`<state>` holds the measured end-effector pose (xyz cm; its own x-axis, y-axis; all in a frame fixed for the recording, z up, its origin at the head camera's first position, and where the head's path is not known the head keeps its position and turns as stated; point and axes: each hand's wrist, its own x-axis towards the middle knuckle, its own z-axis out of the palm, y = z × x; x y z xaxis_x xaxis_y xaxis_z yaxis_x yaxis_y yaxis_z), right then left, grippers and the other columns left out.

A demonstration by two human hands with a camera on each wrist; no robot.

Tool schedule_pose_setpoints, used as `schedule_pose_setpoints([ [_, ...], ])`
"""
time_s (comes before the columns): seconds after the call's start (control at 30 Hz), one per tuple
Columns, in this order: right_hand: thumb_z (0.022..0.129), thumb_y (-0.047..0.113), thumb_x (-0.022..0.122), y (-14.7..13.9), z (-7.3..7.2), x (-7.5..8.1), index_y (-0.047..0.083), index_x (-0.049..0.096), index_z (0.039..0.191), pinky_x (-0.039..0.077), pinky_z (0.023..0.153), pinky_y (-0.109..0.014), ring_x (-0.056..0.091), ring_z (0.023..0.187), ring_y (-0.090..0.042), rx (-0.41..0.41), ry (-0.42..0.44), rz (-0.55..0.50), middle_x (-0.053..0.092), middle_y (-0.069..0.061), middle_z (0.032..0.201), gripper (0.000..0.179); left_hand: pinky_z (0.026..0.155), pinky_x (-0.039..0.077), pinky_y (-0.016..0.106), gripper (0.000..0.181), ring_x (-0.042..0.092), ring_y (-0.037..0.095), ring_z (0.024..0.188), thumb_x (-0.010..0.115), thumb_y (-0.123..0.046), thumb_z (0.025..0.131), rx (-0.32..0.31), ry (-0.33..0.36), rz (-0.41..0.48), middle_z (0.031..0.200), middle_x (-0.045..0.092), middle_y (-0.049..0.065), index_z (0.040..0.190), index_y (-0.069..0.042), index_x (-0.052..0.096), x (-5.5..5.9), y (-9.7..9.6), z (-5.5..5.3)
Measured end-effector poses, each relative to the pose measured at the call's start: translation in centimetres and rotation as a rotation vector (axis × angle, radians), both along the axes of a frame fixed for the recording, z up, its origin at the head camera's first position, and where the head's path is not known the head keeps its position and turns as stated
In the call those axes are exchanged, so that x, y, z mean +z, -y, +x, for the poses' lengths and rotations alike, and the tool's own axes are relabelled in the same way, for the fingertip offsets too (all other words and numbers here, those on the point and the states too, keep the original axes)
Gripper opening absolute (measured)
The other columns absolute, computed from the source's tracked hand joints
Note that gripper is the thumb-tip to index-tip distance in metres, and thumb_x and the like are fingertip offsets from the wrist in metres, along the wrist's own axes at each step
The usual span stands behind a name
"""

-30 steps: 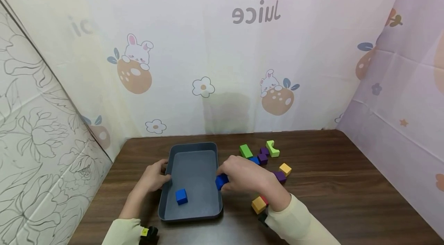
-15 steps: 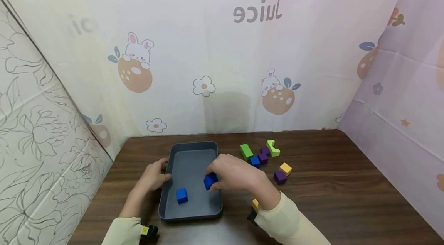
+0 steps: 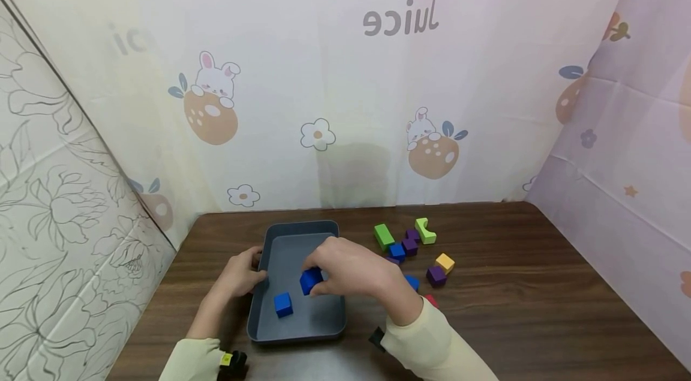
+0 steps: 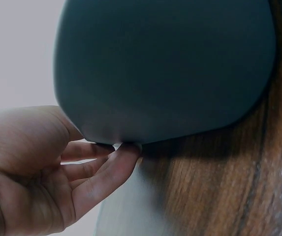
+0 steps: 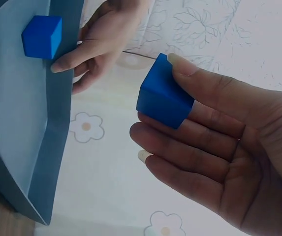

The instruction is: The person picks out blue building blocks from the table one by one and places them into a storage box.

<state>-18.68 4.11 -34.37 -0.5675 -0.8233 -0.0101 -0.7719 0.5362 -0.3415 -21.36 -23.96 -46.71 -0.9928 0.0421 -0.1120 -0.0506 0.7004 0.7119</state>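
Both sleeves (image 3: pixel 434 345) are pale yellow, the wrist gear (image 3: pixel 235 364) black.

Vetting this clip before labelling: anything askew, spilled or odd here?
Only the lettering on the backdrop: "Juice" reads backwards; it may hang reversed. No spill or damage visible; the right hand holds a blue block above the tray.

The grey tray (image 3: pixel 288 255) has a blue block (image 3: pixel 283 305) near its left edge. The brown desk (image 3: pixel 540 309) has dark stripes.
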Motion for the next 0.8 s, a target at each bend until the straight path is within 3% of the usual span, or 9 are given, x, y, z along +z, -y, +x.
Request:
schedule_pose_setpoints([
  [0.27,0.09,0.033,0.086,0.5,-0.6,-0.8,0.015,0.081,0.115,0.055,0.073,-0.011,0.068,0.083,-0.004,-0.002,-0.012,0.009,0.075,0.011,0.097,0.032,0.057,0.064,0.036,0.06,0.072,0.023,0.079,0.071,0.003,0.092,-0.005,-0.008,0.004,0.105,0.07,0.019,0.148,0.008,0.051,0.0,0.0,0.1],
  [0.5,0.09,0.033,0.086,1.0,-1.1,-1.8,0.016,0.081,0.116,0.055,0.072,-0.011,0.061,0.078,0.003,-0.017,-0.01,0.024,0.075,0.011,0.097,0.032,0.057,0.064,0.036,0.059,0.072,0.023,0.079,0.071,0.003,0.092,-0.005,-0.007,0.003,0.106,0.069,0.02,0.148,0.007,0.052,0.1,0.0,0.1],
  [0.8,0.09,0.032,0.086,1.8,-1.7,-3.2,0.014,0.081,0.113,0.053,0.069,-0.012,0.059,0.076,0.002,-0.021,-0.049,0.056,0.074,0.01,0.095,0.029,0.057,0.064,0.036,0.059,0.072,0.024,0.08,0.07,0.004,0.092,0.006,0.005,0.005,0.108,0.069,0.021,0.148,0.007,0.052,0.1,0.0,0.1],
])
